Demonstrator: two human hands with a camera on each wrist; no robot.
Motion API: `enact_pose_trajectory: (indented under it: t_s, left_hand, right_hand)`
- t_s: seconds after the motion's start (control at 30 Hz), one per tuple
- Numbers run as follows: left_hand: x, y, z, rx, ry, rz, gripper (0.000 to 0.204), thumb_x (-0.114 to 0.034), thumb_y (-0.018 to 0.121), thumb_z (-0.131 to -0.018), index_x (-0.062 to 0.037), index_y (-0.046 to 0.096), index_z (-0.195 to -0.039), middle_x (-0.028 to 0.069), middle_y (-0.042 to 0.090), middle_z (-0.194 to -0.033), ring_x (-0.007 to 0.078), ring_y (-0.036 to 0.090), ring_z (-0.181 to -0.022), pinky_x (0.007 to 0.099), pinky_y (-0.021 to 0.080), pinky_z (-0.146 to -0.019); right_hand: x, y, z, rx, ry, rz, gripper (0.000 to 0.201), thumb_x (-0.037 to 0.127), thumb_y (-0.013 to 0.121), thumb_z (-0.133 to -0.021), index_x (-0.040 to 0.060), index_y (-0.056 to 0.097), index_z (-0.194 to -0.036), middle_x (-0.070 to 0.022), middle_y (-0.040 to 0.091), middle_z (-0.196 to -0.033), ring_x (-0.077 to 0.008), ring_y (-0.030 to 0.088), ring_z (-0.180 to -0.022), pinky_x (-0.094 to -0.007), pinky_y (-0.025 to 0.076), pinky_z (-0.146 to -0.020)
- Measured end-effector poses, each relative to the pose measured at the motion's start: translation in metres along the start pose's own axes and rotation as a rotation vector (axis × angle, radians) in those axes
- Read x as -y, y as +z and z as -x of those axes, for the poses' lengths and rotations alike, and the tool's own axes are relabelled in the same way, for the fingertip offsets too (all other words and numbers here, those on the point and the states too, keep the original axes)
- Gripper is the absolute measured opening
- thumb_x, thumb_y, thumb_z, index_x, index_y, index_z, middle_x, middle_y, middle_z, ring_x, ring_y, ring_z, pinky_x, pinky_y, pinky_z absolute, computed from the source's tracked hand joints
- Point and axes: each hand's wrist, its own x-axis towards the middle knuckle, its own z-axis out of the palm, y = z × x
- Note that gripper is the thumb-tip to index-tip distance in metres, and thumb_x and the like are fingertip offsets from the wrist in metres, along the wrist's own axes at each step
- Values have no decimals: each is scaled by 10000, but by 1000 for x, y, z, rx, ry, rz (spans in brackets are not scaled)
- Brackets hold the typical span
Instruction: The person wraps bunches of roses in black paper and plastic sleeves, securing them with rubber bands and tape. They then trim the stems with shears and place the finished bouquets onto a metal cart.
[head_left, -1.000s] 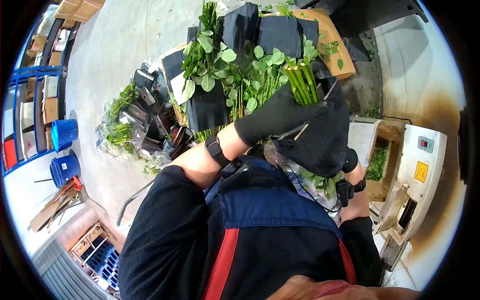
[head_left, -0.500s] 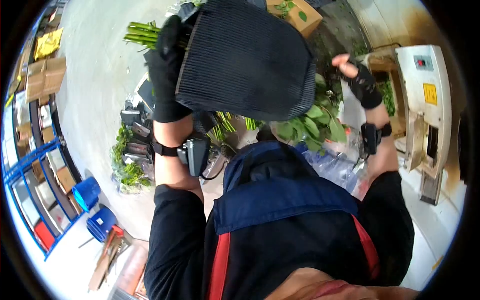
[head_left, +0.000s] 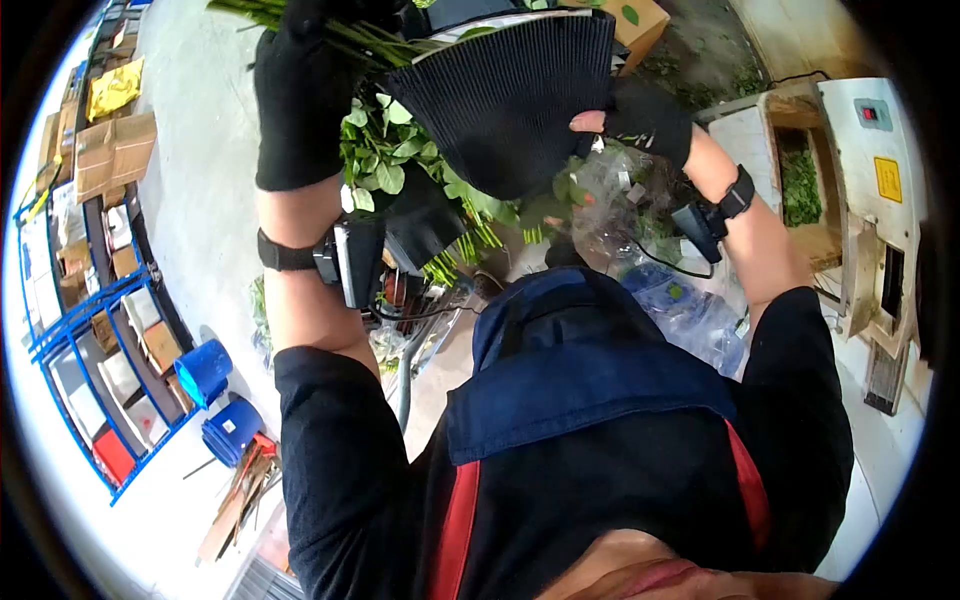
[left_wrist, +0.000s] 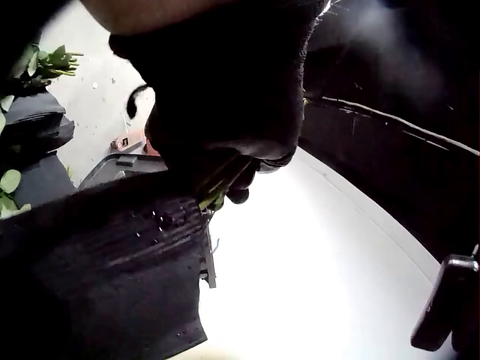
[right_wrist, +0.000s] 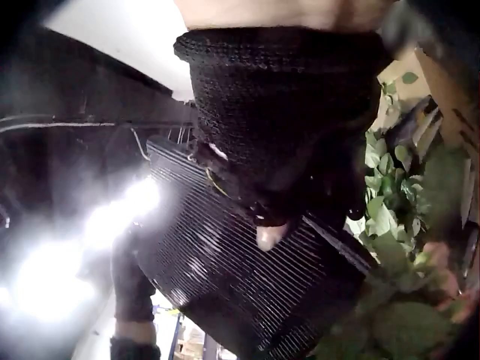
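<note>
Up at the far left of the head view, my black-gloved left hand (head_left: 300, 110) grips a bunch of green stems (head_left: 355, 40). In the left wrist view, short bits of stem (left_wrist: 214, 196) show below that hand. Black corrugated wrap (head_left: 520, 100) surrounds the bunch and spreads to the right, its ribbed face toward me. My right hand (head_left: 645, 125), also gloved, holds the wrap's right side. Its bare thumb tip (right_wrist: 271, 236) lies on the ribbed face in the right wrist view; the other fingers are mostly hidden.
Leafy stems (head_left: 385, 165) lie below the wrap, with clear plastic (head_left: 690, 325) nearer my body. At right stands a white machine (head_left: 880, 190) with a red switch. Blue buckets (head_left: 232, 428) and a shelf rack (head_left: 75, 340) are at left, and a cardboard box (head_left: 645, 30) is beyond.
The bunch swung from right to left in my left hand, its stem ends now pointing left. My right hand came off, opened at the right, and now holds the wrap's right side.
</note>
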Motion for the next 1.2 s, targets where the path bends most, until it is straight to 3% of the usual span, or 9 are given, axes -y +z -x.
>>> enact_pose_trajectory:
  t_s: [0.17, 0.2, 0.37, 0.53, 0.77, 0.8, 0.9, 1.0, 1.2]
  left_hand:
    - [11, 20, -6, -8, 137, -1093, 312, -71, 447, -927, -2, 465, -1231, 186, 615, -1081, 314, 625, -990, 435, 523, -863]
    - [14, 79, -19, -534, -84, -288, 291, -332, 627, -867, -57, 600, -775, 93, 615, -672, 214, 630, -621, 310, 508, -570]
    - [18, 123, -25, -483, -35, -387, 298, -308, 628, -861, -29, 592, -762, 87, 597, -654, 194, 577, -551, 308, 463, -509]
    - [18, 94, -34, -583, -38, -216, 257, -288, 655, -842, -58, 579, -758, 74, 582, -639, 210, 568, -537, 322, 457, -495]
    - [1, 59, -36, -509, 92, -82, 178, -260, 624, -862, -106, 535, -869, 55, 553, -683, 215, 546, -582, 338, 455, -508]
    - [-1, 51, -39, -451, 90, -10, 161, -265, 602, -875, -125, 523, -863, 48, 535, -677, 199, 512, -570, 329, 429, -497]
    - [-9, 55, -41, -512, 74, 76, 129, -264, 585, -883, -157, 521, -851, 20, 510, -663, 175, 467, -545, 302, 385, -474]
    - [-16, 45, -38, -351, 62, 55, 94, -262, 574, -888, -179, 531, -875, 11, 513, -665, 167, 472, -549, 298, 382, -471]
    - [-31, 37, -33, -329, 80, 38, 75, -253, 556, -898, -182, 538, -880, 9, 525, -679, 144, 473, -557, 286, 379, -469]
  right_hand:
    - [66, 12, -16, -699, -658, 374, 881, 293, 816, -646, 44, 372, -1364, -153, 495, -1287, -252, 487, -1181, -353, 360, -1009]
    - [92, 9, -20, -816, -724, 557, 764, 290, 774, -692, 16, 422, -1312, -202, 530, -1193, -328, 523, -1084, -383, 416, -924]
    - [115, 50, -25, -350, -477, 816, 862, 437, 739, -654, 1, 409, -1321, -209, 451, -1301, -342, 462, -1172, -406, 335, -1036]
    - [65, 79, -13, -455, -442, 1085, 888, 401, 768, -619, 0, 411, -1326, -197, 381, -1373, -345, 350, -1286, -471, 283, -1056]
    - [79, 11, -16, -790, -622, -107, 687, 197, 779, -711, 4, 448, -1282, -219, 535, -1179, -281, 530, -1098, -377, 433, -908]
    - [46, -1, -12, -496, -404, -134, 739, 203, 793, -707, 27, 426, -1324, -136, 575, -1178, -203, 547, -1077, -370, 431, -919]
    - [35, 14, -24, -467, -535, 375, 740, 210, 795, -686, 12, 444, -1307, -153, 589, -1173, -219, 560, -1072, -350, 426, -926]
    - [36, 33, -16, -9, -239, -86, 744, 279, 813, -654, -26, 490, -1251, -183, 592, -1173, -243, 576, -1063, -355, 439, -913]
    - [24, 33, 7, 10, -159, -67, 761, 348, 837, -611, -64, 542, -1178, -205, 618, -1110, -269, 607, -1031, -359, 458, -912]
